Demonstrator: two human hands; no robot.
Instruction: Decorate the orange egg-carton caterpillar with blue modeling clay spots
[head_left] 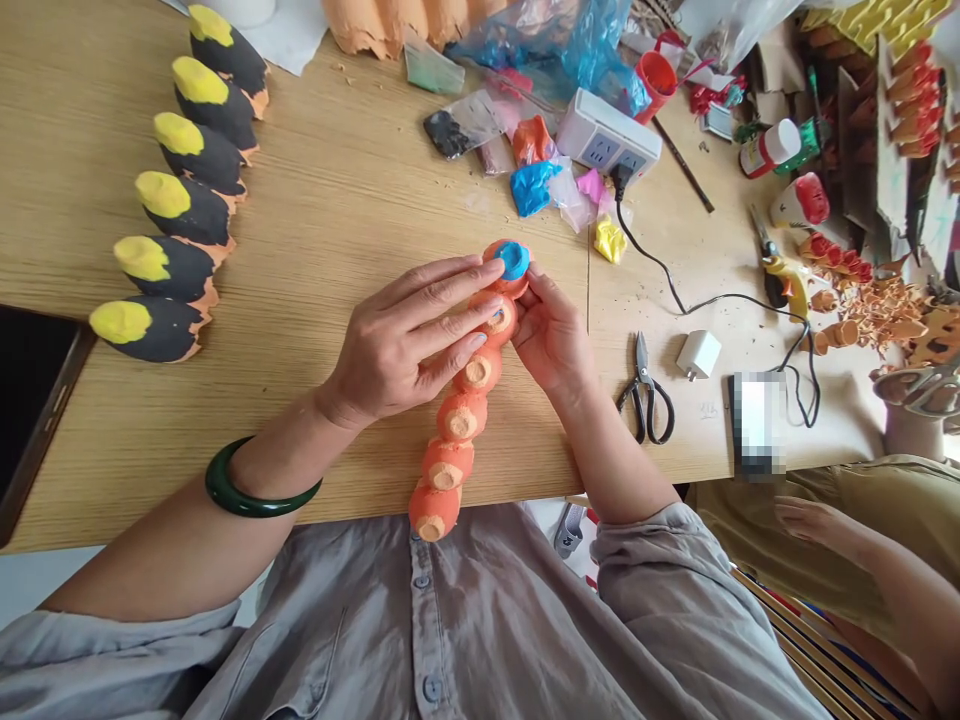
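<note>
A strip of egg carton cups (463,416), coated in orange clay with bare tan tips, runs from my hands toward my shirt. Blue clay (513,261) covers the tip of its far cup, and a bit of blue shows on the second one. From the left, my left hand (409,335) lays its fingers over the strip, one fingertip touching the blue clay; its thumb is hidden. My right hand (553,325) grips the far end from the right, thumb and finger against the top cup.
Black cups with yellow tips (187,215) stand in a row at the left, near a dark tablet (37,420). Clay packets (534,186) and a power strip (609,135) lie beyond my hands. Scissors (645,390), a charger (698,355) and a phone (756,425) lie right, beside another person's hand (825,525).
</note>
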